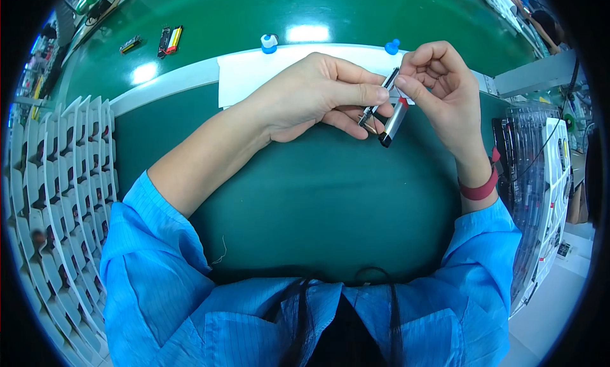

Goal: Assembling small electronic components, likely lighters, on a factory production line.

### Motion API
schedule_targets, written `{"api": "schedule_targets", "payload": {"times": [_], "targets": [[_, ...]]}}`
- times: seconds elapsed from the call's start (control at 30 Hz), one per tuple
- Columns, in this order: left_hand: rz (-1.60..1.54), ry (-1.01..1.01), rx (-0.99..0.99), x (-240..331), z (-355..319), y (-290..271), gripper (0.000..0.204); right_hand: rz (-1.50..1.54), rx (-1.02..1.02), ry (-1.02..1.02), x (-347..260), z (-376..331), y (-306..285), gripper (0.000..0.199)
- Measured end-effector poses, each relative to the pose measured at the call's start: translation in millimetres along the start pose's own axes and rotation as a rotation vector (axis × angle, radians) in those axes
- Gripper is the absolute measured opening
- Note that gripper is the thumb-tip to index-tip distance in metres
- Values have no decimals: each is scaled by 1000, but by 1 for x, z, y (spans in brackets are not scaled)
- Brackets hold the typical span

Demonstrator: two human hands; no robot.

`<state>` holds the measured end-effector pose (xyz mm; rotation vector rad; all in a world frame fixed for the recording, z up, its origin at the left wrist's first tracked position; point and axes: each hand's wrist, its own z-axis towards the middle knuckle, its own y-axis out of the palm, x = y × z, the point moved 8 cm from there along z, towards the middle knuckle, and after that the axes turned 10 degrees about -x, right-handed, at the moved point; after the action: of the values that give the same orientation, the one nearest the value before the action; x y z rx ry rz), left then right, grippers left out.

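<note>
My left hand (305,90) pinches a thin dark strip (390,81), which looks like a small circuit board, between thumb and fingers. Beside the strip hangs a silver cylinder (395,120) with a black lower end and a red upper end, like a small battery cell. It slants over the green mat (318,202). Close to the strip's upper end, my right hand (448,90) has thumb and index finger pressed together. Whatever they grip, perhaps a fine wire, is too small to make out.
A white sheet (244,81) lies behind my hands, with blue-and-white (269,44) and blue (392,47) knobs at its far edge. Several small dark, red and yellow parts (170,41) lie on the far green surface. White trays (60,176) stand left, clear trays (527,157) right.
</note>
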<state>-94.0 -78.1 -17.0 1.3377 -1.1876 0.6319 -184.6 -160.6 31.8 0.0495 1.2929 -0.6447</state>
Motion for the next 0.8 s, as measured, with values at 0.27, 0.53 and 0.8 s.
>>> {"api": "schedule_targets", "payload": {"times": [0.27,0.53,0.8], "targets": [[-7,-31,-33,-7,4,-3,25,-743,-199,-271,-33,-2,22,19],[-59,24,-27,2,5,-3,26,-367,186,-241,-19,-8,1,23],[73,-22,-30,0,3,-6,27,-310,50,-188,-18,0,4,22]]}}
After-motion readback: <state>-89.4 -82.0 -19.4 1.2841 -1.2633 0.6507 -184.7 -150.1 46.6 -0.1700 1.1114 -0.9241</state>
